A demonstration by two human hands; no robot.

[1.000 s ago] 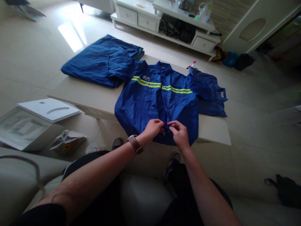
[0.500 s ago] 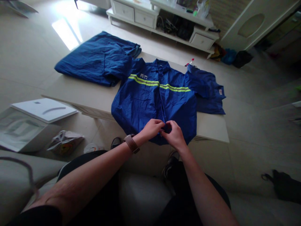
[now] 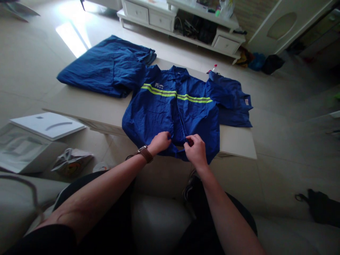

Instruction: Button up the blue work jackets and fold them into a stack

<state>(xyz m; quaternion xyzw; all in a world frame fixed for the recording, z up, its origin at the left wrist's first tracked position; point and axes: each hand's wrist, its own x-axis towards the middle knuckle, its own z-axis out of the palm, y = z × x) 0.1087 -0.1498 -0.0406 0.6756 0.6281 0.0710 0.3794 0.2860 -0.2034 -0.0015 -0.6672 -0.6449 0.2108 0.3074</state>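
Note:
A blue work jacket (image 3: 152,111) with a yellow-and-grey reflective stripe lies front up across the table, its collar at the far side and its lower part hanging over the near edge. My left hand (image 3: 160,141) is closed on the left front edge near the hem. On the opposite front edge, my right hand (image 3: 196,148) pinches the cloth between thumb and fingers. Between my hands the front parts in a narrow gap at the bottom; farther up, the two edges lie close together.
Folded blue garments lie on the pale table (image 3: 236,140): a large pile (image 3: 103,67) at the left and a shirt-like one (image 3: 235,115) with a collar label at the right. A white box (image 3: 47,125) and a plastic bag (image 3: 71,161) stand left. Behind is a white cabinet (image 3: 159,22).
My hands were together at the jacket's lower front. They have moved apart, left hand to the left, and the two front edges have opened near the hem.

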